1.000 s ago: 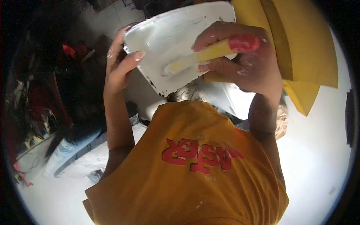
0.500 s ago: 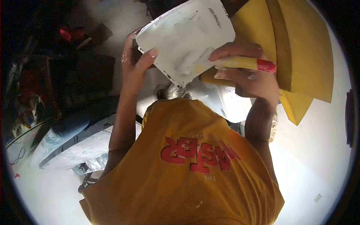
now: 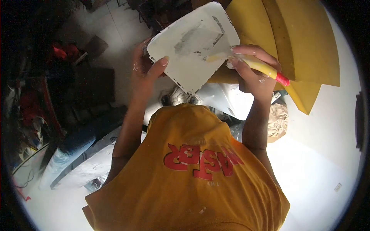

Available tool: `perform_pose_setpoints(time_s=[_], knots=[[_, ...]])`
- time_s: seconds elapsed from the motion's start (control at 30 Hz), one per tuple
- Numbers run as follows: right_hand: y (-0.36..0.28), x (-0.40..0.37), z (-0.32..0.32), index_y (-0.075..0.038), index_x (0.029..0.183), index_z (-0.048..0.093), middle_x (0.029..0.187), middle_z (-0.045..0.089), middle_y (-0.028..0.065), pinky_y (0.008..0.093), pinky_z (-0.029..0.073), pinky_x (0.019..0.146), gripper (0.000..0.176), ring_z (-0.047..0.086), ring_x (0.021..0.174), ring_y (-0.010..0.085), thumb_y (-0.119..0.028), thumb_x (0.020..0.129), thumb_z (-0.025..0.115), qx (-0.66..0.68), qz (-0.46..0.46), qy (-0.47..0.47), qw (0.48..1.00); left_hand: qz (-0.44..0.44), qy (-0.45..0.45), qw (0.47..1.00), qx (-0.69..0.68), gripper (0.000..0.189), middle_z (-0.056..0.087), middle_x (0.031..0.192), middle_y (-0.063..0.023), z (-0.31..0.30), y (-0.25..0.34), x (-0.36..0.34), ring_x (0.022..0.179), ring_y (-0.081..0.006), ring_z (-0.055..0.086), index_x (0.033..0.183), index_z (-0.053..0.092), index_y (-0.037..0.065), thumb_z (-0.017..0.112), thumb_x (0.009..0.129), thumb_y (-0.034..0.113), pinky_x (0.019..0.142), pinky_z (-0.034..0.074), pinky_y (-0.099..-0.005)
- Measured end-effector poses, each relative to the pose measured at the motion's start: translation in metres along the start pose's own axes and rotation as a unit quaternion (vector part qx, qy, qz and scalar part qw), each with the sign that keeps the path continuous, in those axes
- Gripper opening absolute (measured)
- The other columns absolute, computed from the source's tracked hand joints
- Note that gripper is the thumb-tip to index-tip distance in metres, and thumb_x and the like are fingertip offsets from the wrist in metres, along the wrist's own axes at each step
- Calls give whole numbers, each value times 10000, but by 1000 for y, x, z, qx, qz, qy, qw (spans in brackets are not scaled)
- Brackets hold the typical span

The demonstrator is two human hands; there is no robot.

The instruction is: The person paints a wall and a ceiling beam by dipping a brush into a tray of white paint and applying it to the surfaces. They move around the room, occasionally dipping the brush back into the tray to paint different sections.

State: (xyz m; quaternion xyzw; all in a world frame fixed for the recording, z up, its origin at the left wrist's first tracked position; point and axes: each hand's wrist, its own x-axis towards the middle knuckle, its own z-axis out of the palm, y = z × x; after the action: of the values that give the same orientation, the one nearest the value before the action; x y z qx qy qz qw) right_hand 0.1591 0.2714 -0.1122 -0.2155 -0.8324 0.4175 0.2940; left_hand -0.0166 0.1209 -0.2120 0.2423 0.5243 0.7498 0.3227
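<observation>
My left hand point(image 3: 148, 71) grips the left edge of a white, roughly square panel point(image 3: 189, 67) with rounded corners, the thumb on its face. Dark chips show along the panel's edges, and a grey smear lies on its upper part. In my right hand point(image 3: 256, 71) is a brush point(image 3: 260, 65) with a yellow handle and a red end. Its pale, blurred tip is at the panel's right half, on or just over the surface. White spots mark the fingers of both hands.
Behind my right hand stand large yellow sheets point(image 3: 316, 46). A crumpled tan bag point(image 3: 277, 119) is below them on the pale floor. At the left are a white-smeared curved piece point(image 3: 83, 165) and a red object point(image 3: 65, 52) in the dark.
The panel has shifted slightly right and down. My right hand has turned, so the brush handle now slopes down to the right. A darker grey smear shows on the panel's upper part.
</observation>
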Motion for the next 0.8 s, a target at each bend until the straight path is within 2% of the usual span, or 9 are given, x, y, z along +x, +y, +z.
perform_pose_setpoints(time_s=[0.03,0.17,0.27,0.4,0.53,0.63,0.73,0.77,0.8], knots=[[6,-1,5,-36,855,665,826,672,47,216,494,646,143,622,707,89,-40,716,696,11,-43,7,999,6,-6,1000,-3,610,525,1107,-117,-1,0,1,1004,-185,523,1245,389,22,681,734,183,804,484,-325],[9,2,4,-6,880,657,769,657,51,201,455,592,199,584,639,79,-28,683,666,-82,-37,-30,995,10,-33,999,-28,611,518,1105,-113,-4,-4,5,999,-177,514,1247,392,27,677,730,189,814,469,-311],[4,0,-3,-30,874,663,816,673,49,204,491,640,178,620,682,85,-32,700,698,-60,15,1,998,-17,-13,999,-41,610,517,1095,-98,-5,0,4,987,-164,510,1246,395,34,680,731,194,803,464,-294],[18,4,13,-27,901,657,876,668,68,233,494,669,190,624,734,116,-41,714,690,-26,-40,-43,998,-5,-32,999,-22,598,517,1091,-81,-8,-9,8,992,-153,504,1240,395,49,687,737,187,793,467,-287],[25,-2,10,-17,911,648,883,662,83,254,502,679,203,623,774,137,-24,713,690,-36,54,-49,997,-56,-43,997,-35,643,504,1109,-81,-8,-9,5,979,-145,496,1271,348,65,704,740,138,789,463,-278],[28,-13,7,-7,908,638,891,652,97,265,505,689,199,614,798,151,-16,715,689,-68,8,-41,997,-77,-35,996,-35,653,494,1121,-89,-9,-19,-2,979,-150,498,1274,330,52,704,744,129,797,459,-283],[39,-17,12,1,899,629,914,642,106,273,504,704,196,606,820,162,-13,714,693,39,5,-53,998,-68,-44,996,-42,647,488,1128,-99,-6,-31,-8,1003,-162,493,1267,328,38,698,742,123,810,458,-299],[43,-17,12,4,893,625,921,635,97,276,503,716,197,602,836,166,-22,713,700,95,61,-50,992,-70,-41,996,-40,652,490,1127,-100,-8,-34,-7,1008,-167,493,1267,329,36,699,738,126,814,457,-304],[47,-13,12,6,892,620,931,632,91,276,503,709,186,601,838,166,-26,723,691,31,6,-49,998,-74,-40,996,-41,656,492,1126,-102,-13,-36,-3,1014,-173,493,1268,329,35,700,735,129,818,456,-309]])
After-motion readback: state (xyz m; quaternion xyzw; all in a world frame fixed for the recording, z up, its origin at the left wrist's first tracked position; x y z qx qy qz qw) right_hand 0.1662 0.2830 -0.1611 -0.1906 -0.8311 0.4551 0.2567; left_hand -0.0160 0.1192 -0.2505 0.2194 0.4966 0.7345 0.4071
